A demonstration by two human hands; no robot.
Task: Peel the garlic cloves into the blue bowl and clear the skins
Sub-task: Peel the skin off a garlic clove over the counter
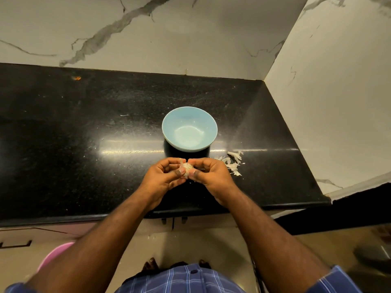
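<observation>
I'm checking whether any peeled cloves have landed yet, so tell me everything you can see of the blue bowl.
The blue bowl is a round, pale blue, glossy bowl, ceramic by its look, with a smooth rim and a flat inner bottom that catches light. It stands upright on the black speckled countertop, just beyond the hands, which do not touch it. No clove shows inside it. A scatter of garlic skins lies on the counter to its near right, apart from it.

A garlic bulb (186, 169) is pinched between the left hand (167, 176) and right hand (208, 173), above a black counter (84, 134). An empty blue bowl (189, 128) is seen at 12 o'clock of the hands. Skins (231, 163) are scattered at 3 o'clock.
</observation>
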